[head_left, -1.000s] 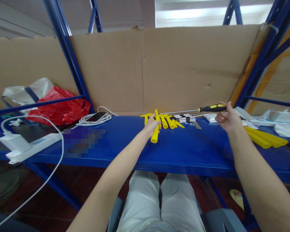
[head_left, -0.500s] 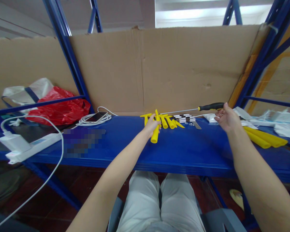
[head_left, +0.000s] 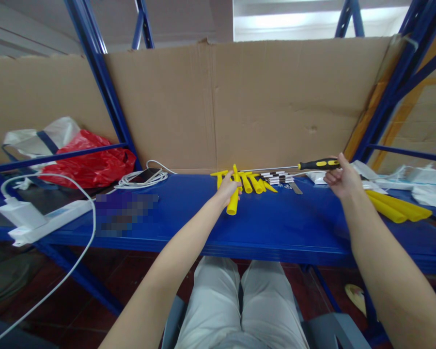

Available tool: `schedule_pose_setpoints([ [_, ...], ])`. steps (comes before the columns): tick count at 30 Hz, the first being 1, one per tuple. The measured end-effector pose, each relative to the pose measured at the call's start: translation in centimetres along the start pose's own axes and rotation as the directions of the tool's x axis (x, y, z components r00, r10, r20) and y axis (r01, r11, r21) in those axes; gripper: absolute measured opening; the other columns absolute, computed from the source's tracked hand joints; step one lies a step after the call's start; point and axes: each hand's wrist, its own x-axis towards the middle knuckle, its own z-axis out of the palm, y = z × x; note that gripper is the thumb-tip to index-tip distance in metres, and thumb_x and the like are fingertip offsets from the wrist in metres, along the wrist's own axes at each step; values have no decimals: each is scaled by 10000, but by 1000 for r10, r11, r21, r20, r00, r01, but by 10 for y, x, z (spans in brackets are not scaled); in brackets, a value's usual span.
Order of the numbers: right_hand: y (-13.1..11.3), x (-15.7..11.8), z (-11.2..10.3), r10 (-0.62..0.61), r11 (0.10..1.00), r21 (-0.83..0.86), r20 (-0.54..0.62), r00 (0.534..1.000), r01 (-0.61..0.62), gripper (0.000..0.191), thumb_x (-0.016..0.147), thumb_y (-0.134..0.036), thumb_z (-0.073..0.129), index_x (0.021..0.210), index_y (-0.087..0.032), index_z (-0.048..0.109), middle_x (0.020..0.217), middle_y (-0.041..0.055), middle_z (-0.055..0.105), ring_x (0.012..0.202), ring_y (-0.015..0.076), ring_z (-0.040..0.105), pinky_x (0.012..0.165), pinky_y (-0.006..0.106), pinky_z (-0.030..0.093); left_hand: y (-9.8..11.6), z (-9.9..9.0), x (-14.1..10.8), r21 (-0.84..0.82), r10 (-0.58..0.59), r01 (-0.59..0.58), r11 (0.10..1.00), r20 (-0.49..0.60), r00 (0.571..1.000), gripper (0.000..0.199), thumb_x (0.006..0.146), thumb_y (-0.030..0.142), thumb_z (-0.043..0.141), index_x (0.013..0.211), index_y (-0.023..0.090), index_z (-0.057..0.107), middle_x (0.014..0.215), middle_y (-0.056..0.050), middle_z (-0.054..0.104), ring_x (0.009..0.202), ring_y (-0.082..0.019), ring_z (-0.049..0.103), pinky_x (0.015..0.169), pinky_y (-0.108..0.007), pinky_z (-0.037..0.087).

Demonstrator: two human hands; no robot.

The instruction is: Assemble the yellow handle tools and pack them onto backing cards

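Note:
My left hand (head_left: 225, 190) is closed around a yellow plastic tube (head_left: 232, 206) whose wide open end points toward me. In my right hand (head_left: 343, 180), the fingers pinch the butt of a long screwdriver (head_left: 319, 165) with a black and yellow handle. Its thin metal shaft runs level to the left, and the tip reaches the upper part of the tube; whether it sits in a screw or hole there is too small to tell. Just right of my left hand lie several similar yellow tubes (head_left: 255, 184) on the blue table.
Small black-and-white packs (head_left: 277, 178) and a flat metal blade (head_left: 297, 188) lie behind the work spot. More yellow tubes (head_left: 396, 207) rest at the right. A cardboard sheet (head_left: 218, 106) stands along the back. Leftward are a white power strip (head_left: 58, 220), coiled cable (head_left: 142, 180) and red bag (head_left: 90, 160).
The screwdriver handle has turned about its length, so yellow patches now show on it. My right hand's fingers have shifted slightly. My left hand and the tube stay put.

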Motion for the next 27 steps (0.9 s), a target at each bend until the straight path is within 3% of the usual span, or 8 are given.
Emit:
schedule_pose_setpoints([
  [2,0,-1,2,7,1000,1,-33,999,-6,277,837,-447,626,744,-192,571,341,-101,242,301,58,227,312,168,231,0,0,-1,6,-2,2,1000,-8,1000,698,799,44,493,1431,272,300,1021,-82,632,444,-57,502,384,-181,396],
  [4,-1,-2,5,13,1000,-2,-69,998,-13,303,853,-439,612,699,-189,538,355,-90,273,319,61,268,328,163,266,1,0,-1,7,-2,2,1000,-12,1000,703,795,41,493,1430,272,299,1009,-76,633,440,-54,493,388,-183,396],
  [7,-2,-5,10,7,1000,8,-76,997,-6,343,918,-331,535,620,-184,453,402,-53,373,361,66,334,362,162,314,1,0,-1,6,-2,2,1000,-17,1000,709,791,36,494,1432,265,295,998,-68,629,435,-49,473,388,-183,392],
  [11,-2,-8,12,-22,1000,8,-29,999,22,315,943,-210,466,630,-174,462,485,-20,471,404,70,395,403,164,363,2,0,-2,-2,0,0,1000,-29,1000,708,787,30,490,1432,244,292,1018,-77,621,433,-46,468,380,-184,386],
  [15,-2,-8,10,-20,1000,-17,4,1000,20,348,866,-297,612,608,-186,405,456,-49,399,380,64,345,368,160,316,3,0,-3,-3,-3,3,1000,-31,1000,712,785,36,488,1433,251,287,1026,-79,623,436,-46,471,377,-178,388],
  [21,-3,-5,9,13,1000,-4,-81,997,-14,287,823,-328,643,651,-190,460,483,-36,451,389,70,378,347,166,295,3,0,-4,-13,2,-2,1000,-30,1000,707,788,36,487,1432,256,296,1035,-83,625,442,-53,474,377,-185,387],
  [27,0,-3,6,33,999,-17,-13,999,-34,372,835,-357,604,568,-195,403,372,-61,309,331,62,287,318,176,248,2,0,-3,-10,5,-5,1000,-37,999,700,794,47,484,1432,266,298,1080,-95,618,466,-62,498,378,-186,402],
])
